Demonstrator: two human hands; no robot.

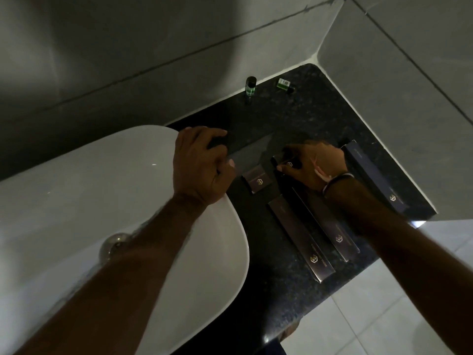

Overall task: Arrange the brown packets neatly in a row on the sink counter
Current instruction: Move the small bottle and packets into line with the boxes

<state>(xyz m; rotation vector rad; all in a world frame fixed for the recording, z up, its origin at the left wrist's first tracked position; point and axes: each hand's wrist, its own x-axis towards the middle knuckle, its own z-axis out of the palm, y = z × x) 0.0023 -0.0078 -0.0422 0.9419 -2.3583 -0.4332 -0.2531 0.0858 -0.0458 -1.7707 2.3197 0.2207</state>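
Note:
Several brown packets with a gold logo lie on the dark speckled sink counter [320,103]. My left hand [202,162] grips one long packet [245,149] by its near end, beside the basin's rim. My right hand [314,165] is closed on a small packet [288,161]. A short packet [257,179] lies between the hands. Two long packets [302,239] [332,231] lie side by side under my right forearm. Another long packet [373,178] lies along the counter's right edge.
A white oval basin [76,188] with a metal drain [114,245] fills the left. Two small green bottles stand at the back by the tiled wall, one upright [250,86] and one on its side [286,84]. The counter ends at the right over a pale tiled floor [384,316].

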